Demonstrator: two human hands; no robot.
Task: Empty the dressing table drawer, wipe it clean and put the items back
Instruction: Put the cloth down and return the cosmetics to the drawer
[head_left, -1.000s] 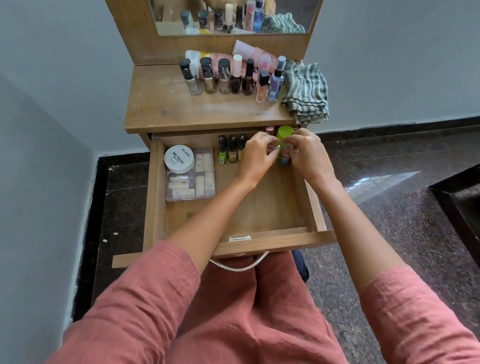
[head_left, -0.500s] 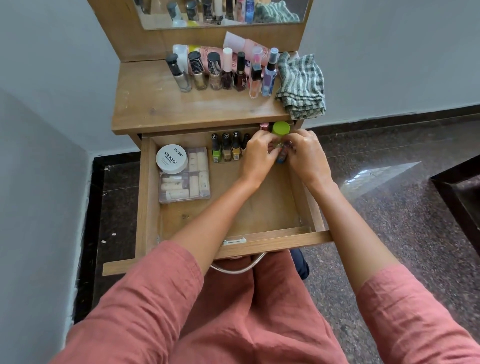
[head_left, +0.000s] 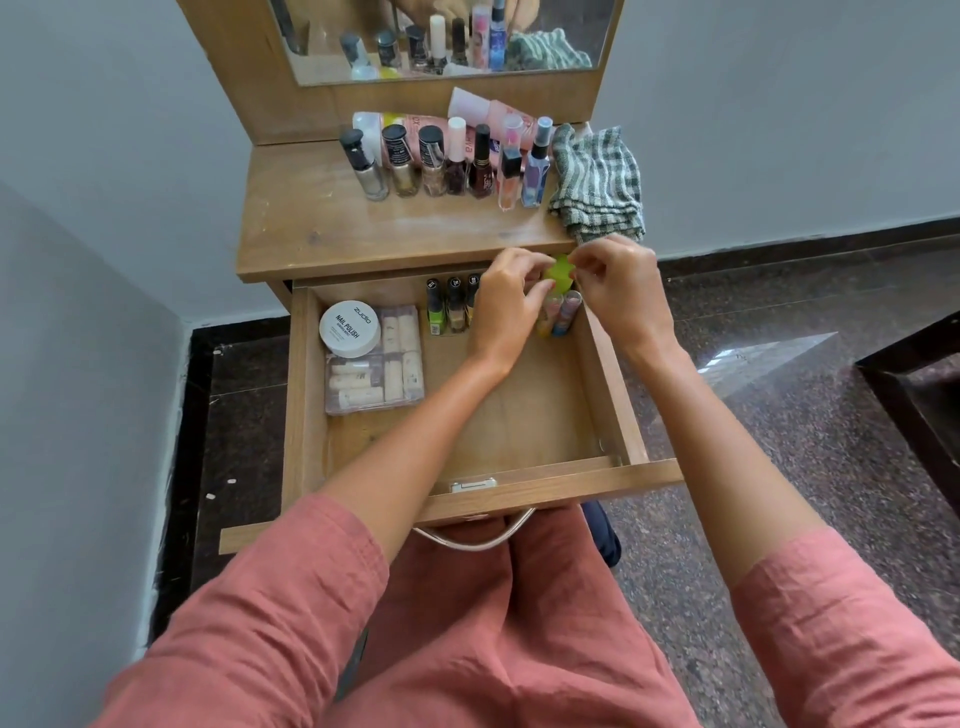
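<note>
Drawer (head_left: 608, 384) pulled out over my lap, and both hands are in its back right corner: left hand (head_left: 506, 299) and right hand (head_left: 618, 291) pinch the green-capped bottle (head_left: 560, 273) from either side, fingers curled on it. Two slim tubes (head_left: 560, 314) stand just in front, so I reckon the trick is to set it upright, snug to the wall, without tipping them. Left of that, three nail polishes (head_left: 453, 309) in a row, then the white tub (head_left: 349, 328) resting on the clear box (head_left: 384, 371). Up on the tabletop (head_left: 311, 234), a row of bottles (head_left: 447, 161) and the checked cloth (head_left: 597, 179)
</note>
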